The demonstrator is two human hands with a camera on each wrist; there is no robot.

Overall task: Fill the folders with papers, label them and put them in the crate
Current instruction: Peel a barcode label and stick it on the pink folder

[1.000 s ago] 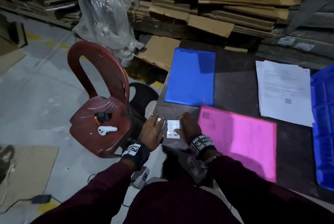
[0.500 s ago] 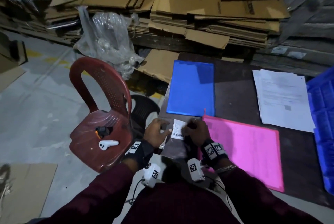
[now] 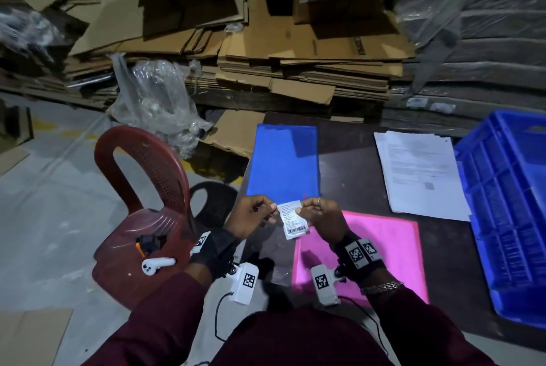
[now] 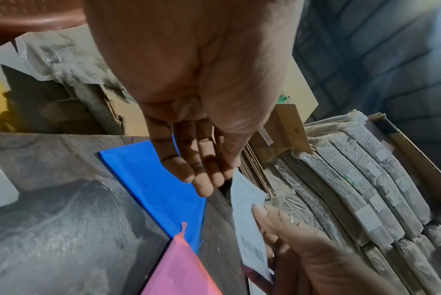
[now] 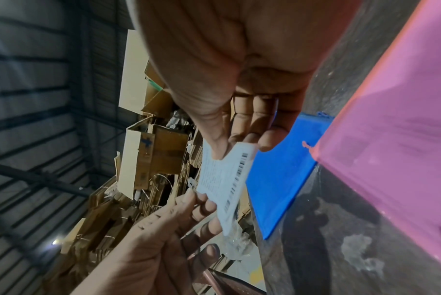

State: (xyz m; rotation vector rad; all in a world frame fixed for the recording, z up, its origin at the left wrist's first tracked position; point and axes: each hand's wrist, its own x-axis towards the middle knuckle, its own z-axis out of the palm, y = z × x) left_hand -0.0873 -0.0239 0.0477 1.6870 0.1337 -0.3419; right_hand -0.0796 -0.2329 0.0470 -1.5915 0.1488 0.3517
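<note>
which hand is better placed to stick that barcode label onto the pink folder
Right, probably. The right hand pinches the barcode label directly above the pink folder; the left hand pinches its far corner, off the folder's edge.

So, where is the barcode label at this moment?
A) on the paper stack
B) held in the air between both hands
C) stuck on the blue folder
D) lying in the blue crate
B: the left hand and right hand each pinch the label above the table, clear of both folders.
</note>
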